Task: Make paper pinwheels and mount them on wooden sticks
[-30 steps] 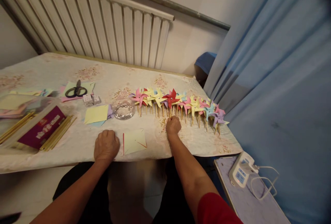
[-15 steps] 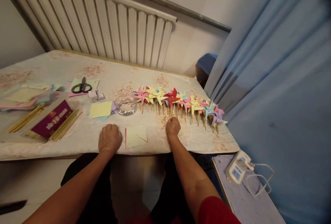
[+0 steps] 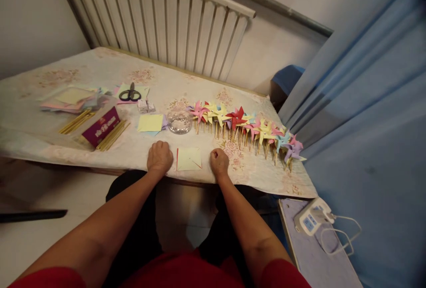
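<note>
Bench (image 3: 100,70) w/ pale floral cloth fills mid view. From mid-bench to the right edge runs a row of multicoloured paper pinwheels on wooden sticks (image 3: 246,128). Toward the far-left corner: stack of pastel paper sheets (image 3: 69,99). Nearer the front edge, left side: flat maroon box (image 3: 101,127) btwn bundles of thin wooden sticks (image 3: 113,129). Left hand (image 3: 160,157) & right hand (image 3: 219,162) rest knuckles-up at the near edge, each curled in a loose fist, nothing visible in either. Btwn them, just beside both, a pale yellow paper square w/ red edges (image 3: 188,159) lies flat on the cloth. Behind it: clear glass dish (image 3: 179,121), w/ a plain yellow paper sheet (image 3: 150,123) to its left. Black scissors (image 3: 129,95) lie farther back.
</note>
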The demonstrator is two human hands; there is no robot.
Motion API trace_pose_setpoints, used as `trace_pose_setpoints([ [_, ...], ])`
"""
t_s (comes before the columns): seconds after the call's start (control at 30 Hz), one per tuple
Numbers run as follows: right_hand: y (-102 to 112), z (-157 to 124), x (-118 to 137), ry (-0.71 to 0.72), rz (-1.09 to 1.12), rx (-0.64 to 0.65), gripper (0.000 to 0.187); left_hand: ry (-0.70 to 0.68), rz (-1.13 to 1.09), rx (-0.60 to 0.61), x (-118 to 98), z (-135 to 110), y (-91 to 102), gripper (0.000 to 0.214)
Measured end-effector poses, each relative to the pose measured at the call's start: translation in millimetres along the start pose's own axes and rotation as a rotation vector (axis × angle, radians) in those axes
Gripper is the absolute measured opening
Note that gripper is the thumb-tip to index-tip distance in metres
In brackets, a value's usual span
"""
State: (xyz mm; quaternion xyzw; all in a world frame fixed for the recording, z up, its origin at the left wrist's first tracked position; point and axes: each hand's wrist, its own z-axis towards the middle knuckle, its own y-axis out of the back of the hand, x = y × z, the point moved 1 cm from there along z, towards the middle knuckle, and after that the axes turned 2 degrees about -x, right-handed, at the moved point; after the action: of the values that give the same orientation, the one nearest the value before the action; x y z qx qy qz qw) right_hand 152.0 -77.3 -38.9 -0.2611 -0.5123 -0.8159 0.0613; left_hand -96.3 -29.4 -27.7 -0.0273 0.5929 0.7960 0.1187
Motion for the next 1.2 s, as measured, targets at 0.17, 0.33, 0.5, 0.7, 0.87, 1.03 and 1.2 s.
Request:
trace_pose_setpoints([
  [0.17, -4.1, -7.9, 7.8, 0.096, 0.049, 0.049, 0.023, 0.009, -0.018, 0.005, -0.6, -0.5, -0.2, 0.027],
  [0.33, -3.7, -10.8, 11.7, 0.145, 0.057, 0.074, 0.021, 0.007, 0.003, 0.018, -1.7, -0.7, 1.3, 0.027],
  [0.5, -2.9, -11.6, 15.0, 0.171, 0.011, 0.088, 0.022, 0.001, 0.005, 0.003, -1.4, -1.1, 0.4, 0.027],
  [0.7, -7.1, -11.3, 12.6, 0.212, 0.015, 0.034, 0.021, 0.016, 0.003, -0.001, -1.2, -1.2, -3.0, 0.026],
  [0.87, -8.8, -11.1, 11.3, 0.227, 0.02, 0.008, 0.02, 0.014, 0.012, -0.004, -1.4, -1.7, -3.2, 0.023],
  [1.03, -8.6, -11.9, 11.3, 0.241, 0.014, -0.007, 0.02, 0.023, -0.005, -0.004, -1.3, -1.8, -3.6, 0.024],
  [1.2, -9.2, -12.4, 10.4, 0.251, 0.003, -0.01, 0.02, 0.018, -0.012, -0.004, -2.2, -1.8, -2.2, 0.024],
])
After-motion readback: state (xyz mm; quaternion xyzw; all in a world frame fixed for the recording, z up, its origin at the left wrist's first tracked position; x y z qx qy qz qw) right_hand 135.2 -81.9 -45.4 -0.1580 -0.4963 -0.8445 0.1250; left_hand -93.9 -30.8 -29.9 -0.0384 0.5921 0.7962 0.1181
